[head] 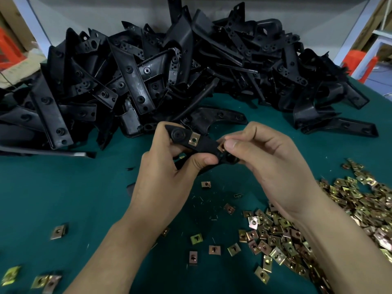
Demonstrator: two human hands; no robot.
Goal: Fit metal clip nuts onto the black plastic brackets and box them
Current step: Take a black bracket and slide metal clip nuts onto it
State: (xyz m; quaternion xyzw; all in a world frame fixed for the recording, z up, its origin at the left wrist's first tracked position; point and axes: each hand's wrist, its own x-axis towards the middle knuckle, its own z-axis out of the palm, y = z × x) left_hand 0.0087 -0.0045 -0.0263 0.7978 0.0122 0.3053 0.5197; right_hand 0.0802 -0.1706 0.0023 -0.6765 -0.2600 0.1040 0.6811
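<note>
A black bracket [203, 145] was gripped above the green desk [63, 187] by the left hand [167, 166]. One clip nut [194, 140] sat fitted; another [221, 147] was pinched onto it by the right hand [265, 158].

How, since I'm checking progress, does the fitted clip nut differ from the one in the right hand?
The fitted clip nut sits untouched on the bracket, face fully showing; the pinched clip nut is held by the right hand at the bracket's edge, mostly covered. Both are brassy metal.
</note>
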